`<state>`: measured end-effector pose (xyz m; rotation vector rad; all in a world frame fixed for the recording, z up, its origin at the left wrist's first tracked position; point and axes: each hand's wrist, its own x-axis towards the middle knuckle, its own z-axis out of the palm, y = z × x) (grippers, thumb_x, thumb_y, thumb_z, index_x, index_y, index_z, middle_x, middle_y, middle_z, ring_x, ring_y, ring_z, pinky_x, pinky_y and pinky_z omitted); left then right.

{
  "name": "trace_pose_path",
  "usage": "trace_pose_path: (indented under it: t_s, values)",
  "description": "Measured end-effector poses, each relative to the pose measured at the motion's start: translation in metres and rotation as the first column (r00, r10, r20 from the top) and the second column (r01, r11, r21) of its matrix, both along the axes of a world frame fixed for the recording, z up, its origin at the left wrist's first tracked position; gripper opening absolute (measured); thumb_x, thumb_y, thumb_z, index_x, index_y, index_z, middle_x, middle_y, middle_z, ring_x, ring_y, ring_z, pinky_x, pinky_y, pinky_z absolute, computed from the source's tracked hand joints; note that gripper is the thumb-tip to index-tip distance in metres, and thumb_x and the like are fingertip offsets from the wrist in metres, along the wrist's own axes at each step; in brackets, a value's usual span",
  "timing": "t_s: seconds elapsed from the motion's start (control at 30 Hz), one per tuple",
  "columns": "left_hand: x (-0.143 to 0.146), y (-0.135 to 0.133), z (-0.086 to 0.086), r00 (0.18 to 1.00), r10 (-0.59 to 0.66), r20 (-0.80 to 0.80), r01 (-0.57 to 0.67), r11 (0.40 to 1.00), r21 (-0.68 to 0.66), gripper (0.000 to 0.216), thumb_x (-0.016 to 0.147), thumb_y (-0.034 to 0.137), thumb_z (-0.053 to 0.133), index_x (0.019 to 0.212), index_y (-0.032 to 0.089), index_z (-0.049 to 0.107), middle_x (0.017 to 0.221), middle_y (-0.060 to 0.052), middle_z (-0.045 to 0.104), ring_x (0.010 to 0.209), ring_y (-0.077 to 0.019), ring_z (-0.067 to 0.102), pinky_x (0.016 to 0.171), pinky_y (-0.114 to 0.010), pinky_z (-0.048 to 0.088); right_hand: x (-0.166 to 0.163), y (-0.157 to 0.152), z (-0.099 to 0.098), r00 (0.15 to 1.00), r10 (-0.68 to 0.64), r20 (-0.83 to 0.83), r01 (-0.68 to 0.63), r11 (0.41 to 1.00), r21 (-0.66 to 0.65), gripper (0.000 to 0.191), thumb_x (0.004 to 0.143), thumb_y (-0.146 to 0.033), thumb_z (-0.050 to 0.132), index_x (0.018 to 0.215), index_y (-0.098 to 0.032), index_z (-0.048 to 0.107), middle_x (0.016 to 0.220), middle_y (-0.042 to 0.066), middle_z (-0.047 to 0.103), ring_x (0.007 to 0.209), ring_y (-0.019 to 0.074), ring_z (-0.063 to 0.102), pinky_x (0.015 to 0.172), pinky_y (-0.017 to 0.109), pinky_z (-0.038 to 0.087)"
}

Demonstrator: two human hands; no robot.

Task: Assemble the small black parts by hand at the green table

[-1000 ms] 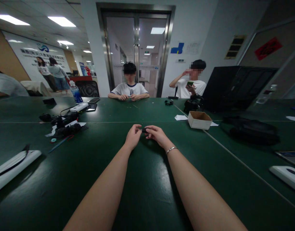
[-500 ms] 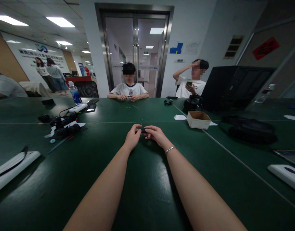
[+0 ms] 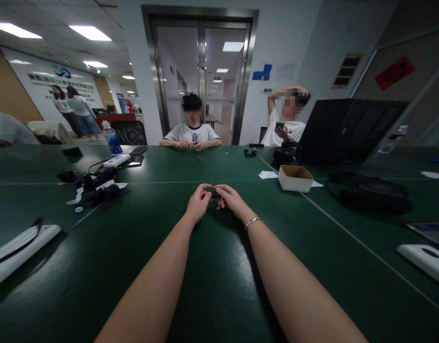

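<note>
Both my arms reach forward over the dark green table [image 3: 219, 267], and the hands meet near its middle. A small dark object [image 3: 215, 195] lies between them, too small and too shaded to tell its kind. My left hand [image 3: 198, 204] is closed on its left end with thumb and fingers. On the other side, the fingers of my right hand [image 3: 234, 202] are curled around its right end, thumb and forefinger close to my left fingertips. A silver bracelet circles my right wrist.
A small open cardboard box [image 3: 295, 179] sits ahead on the right, before a big black case [image 3: 348, 131]. To the left lie tangled black cables [image 3: 97, 188], a blue-labelled bottle [image 3: 112, 138] and a long white device [image 3: 22, 252]. Two people sit across the table.
My right fingers have shifted slightly left and curled further around the small dark object; the left hand has stayed in place. The person at the right has moved a hand onto their head.
</note>
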<state>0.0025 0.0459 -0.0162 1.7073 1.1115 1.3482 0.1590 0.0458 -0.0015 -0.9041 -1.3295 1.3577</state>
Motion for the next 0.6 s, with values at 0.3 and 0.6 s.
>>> trace_pose_path:
  t_s: [0.3, 0.6]
  values:
    - [0.0002, 0.0000, -0.0009, 0.999, -0.040, 0.013, 0.040, 0.999, -0.026, 0.025, 0.086, 0.024, 0.050, 0.111, 0.022, 0.057, 0.070, 0.001, 0.059, 0.073, -0.0149, 0.059, 0.074, -0.026, 0.044, -0.0011, -0.0027, 0.0025, 1.000, -0.009, 0.018, 0.009, 1.000, 0.007, 0.035, 0.074, -0.021, 0.065, 0.108, -0.021, 0.054, 0.066, -0.006, 0.056, 0.042, 0.0076, 0.049, 0.047, 0.023, 0.052]
    - [0.0002, -0.0003, -0.0013, 0.999, -0.045, 0.002, 0.045, 0.999, -0.025, 0.026, 0.086, 0.025, 0.050, 0.110, 0.021, 0.057, 0.071, 0.001, 0.060, 0.072, -0.0151, 0.059, 0.073, -0.026, 0.044, -0.0007, -0.0034, 0.0031, 1.000, 0.003, 0.017, -0.003, 1.000, 0.027, 0.035, 0.069, -0.019, 0.066, 0.103, -0.021, 0.056, 0.066, -0.006, 0.055, 0.046, 0.0091, 0.053, 0.049, 0.023, 0.053]
